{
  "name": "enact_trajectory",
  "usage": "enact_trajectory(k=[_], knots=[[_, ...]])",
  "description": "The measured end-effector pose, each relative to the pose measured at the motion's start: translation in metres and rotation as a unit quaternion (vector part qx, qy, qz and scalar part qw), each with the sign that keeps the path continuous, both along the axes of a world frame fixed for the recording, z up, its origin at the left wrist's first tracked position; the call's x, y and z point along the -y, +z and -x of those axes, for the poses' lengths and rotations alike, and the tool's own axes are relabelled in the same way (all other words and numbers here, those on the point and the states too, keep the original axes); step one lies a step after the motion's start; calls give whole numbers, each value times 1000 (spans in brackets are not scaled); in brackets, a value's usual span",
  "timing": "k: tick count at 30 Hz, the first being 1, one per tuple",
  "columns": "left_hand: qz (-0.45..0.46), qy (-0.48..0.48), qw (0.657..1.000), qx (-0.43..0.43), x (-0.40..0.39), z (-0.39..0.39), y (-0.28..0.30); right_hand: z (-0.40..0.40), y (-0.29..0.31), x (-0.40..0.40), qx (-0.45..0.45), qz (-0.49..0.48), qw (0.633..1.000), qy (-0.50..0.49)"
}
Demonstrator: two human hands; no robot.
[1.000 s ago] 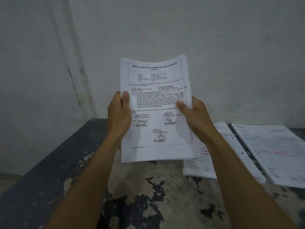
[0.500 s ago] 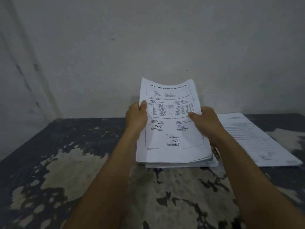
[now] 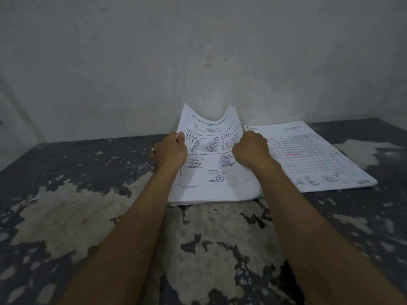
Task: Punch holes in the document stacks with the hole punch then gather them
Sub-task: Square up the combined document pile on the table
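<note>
Half a second ago the document stack [image 3: 211, 172] was held up off the desk [image 3: 66, 194] with its face tilted toward the camera; it has since come down, and its near edge now lies on the desk while the far end curls upward against the wall [image 3: 198, 62]. The left hand [image 3: 170, 150] grips the stack's left edge, thumb on top of the sheet and the fingers curled underneath out of sight. The right hand [image 3: 251, 149] grips the right edge with its fingers curled round the paper. The top sheet carries a bold heading that begins "BERITA ACARA SERAH TERIMA"; the remaining words are too blurred to make out. Below it run paragraphs of small print and three signature blocks with inked signatures, none of it legible. Just beside the stack on the right, a second stack [image 3: 319, 157] lies flat on the desk, its top sheet a ruled table with one pink-highlighted row; its writing cannot be read. The desk's dark paint is peeling in pale patches.
</note>
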State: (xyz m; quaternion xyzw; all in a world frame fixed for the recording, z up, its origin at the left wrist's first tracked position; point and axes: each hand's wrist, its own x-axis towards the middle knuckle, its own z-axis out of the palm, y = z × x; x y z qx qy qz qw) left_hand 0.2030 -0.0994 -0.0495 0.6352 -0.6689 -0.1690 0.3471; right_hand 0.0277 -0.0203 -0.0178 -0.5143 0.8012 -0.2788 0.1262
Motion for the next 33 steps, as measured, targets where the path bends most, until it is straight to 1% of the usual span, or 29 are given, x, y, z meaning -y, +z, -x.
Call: enact_trajectory(k=[3, 7, 9, 11, 13, 15, 17, 23, 28, 33], knots=[[-11, -4, 1000, 2, 0, 2, -4, 1, -5, 1, -15, -50, 999, 0], [-37, 6, 999, -2, 2, 0, -2, 2, -6, 6, -25, -66, 997, -3], [-52, -10, 998, -33, 3, -3, 0, 2, -6, 7, -31, -64, 997, -1], [-67, -31, 993, -88, 4, -4, 1, 2, -7, 9, -29, -55, 998, 1], [-62, -42, 988, -139, 5, -4, 4, 2, -9, 10, -22, -46, 999, -5], [-49, -51, 984, -163, 5, -4, 8, 1, -9, 10, -16, -46, 999, -19], [-51, -55, 983, -169, 5, -5, 10, 1, -9, 10, -16, -50, 998, -24], [-82, -55, 980, -171, 5, -11, 11, -4, -8, 11, -34, -55, 998, 4], [-73, -47, 981, -171, 4, -12, 10, -3, -7, 9, -34, -43, 998, 10], [-54, -52, 982, -175, 2, -14, 12, 1, -4, 5, 13, -3, 999, 36]])
